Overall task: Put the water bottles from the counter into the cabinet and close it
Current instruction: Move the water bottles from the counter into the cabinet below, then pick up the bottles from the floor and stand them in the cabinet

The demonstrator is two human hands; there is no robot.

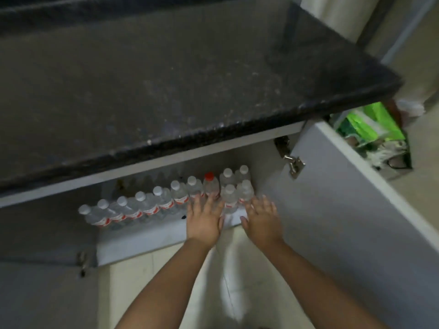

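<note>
Several clear water bottles (142, 205) with white caps and red labels stand in a row along the front of the open cabinet's shelf (147, 236). One bottle (210, 184) has a red cap. A small cluster of bottles (235, 186) stands at the right end. My left hand (204, 219) is spread flat against the bottles near the red-capped one. My right hand (261, 217) is spread just right of the cluster, fingers apart, holding nothing. The dark counter (166, 79) above has no bottles on it.
The right cabinet door (344, 222) stands wide open, its hinge (293, 165) showing. The left door (42, 257) is open at the lower left. A bin with green bags (370, 129) sits behind the right door. Pale floor tiles (166, 281) lie below.
</note>
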